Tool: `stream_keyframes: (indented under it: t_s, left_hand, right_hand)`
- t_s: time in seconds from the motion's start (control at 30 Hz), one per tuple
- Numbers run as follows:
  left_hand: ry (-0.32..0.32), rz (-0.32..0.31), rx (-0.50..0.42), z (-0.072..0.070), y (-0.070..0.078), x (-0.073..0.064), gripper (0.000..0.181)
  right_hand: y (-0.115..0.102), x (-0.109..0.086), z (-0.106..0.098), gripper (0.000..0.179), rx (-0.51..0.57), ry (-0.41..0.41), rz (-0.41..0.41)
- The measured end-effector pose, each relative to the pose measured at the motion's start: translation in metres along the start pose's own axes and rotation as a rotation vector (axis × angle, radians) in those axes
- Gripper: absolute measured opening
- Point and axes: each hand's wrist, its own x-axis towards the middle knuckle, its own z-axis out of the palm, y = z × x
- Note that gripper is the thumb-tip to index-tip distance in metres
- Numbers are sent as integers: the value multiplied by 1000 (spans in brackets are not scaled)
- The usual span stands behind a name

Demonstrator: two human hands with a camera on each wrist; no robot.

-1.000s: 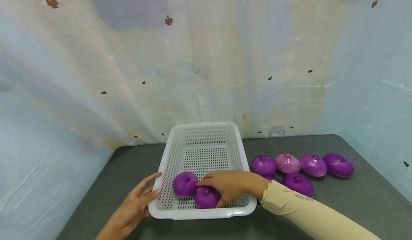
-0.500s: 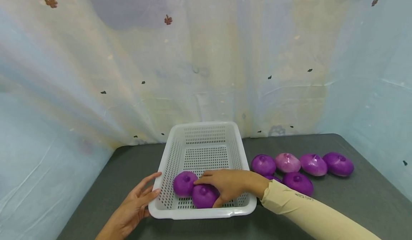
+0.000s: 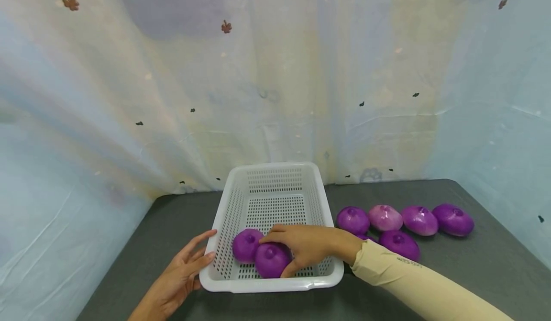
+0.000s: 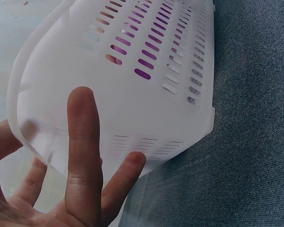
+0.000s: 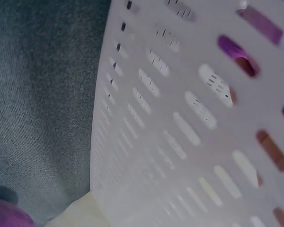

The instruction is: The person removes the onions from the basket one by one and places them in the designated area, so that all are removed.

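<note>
In the head view, a white perforated plastic basket stands on the dark table. Two purple onions lie at its near end: the left onion sits by itself, and my right hand grips the right onion with fingers behind it and thumb at the near side. My left hand is at the basket's near left corner, its straight fingers touching the rim and outer wall. Those extended fingers show against the white wall in the left wrist view. From the right wrist, basket slots reveal bits of purple and hand.
Right of the basket, several more onions lie on the dark cloth-covered table, among them a paler pink onion and a near onion. One is partly hidden by my sleeve. A patterned curtain hangs behind.
My right hand has slid the gripped onion slightly left, closer to the other onion in the basket. My left hand and the basket look the same.
</note>
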Motion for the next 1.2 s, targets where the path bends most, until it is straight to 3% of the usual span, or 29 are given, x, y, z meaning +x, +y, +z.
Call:
stream_keyframes:
  t_s: [0.37, 0.73, 0.97, 1.2]
  left_hand:
    - [9, 1, 6, 1, 0, 1, 63]
    - [0, 2, -6, 0, -1, 1, 62]
    - [-15, -6, -8, -3, -2, 1, 63]
    - [-31, 0, -5, -2, -1, 1, 62]
  right_hand:
    - [2, -1, -3, 88, 63, 65, -19]
    - [0, -6, -7, 85, 31, 133, -25]
    - [-6, -22, -18, 83, 38, 175, 22]
    - [-5, -51, -27, 84, 37, 252, 100]
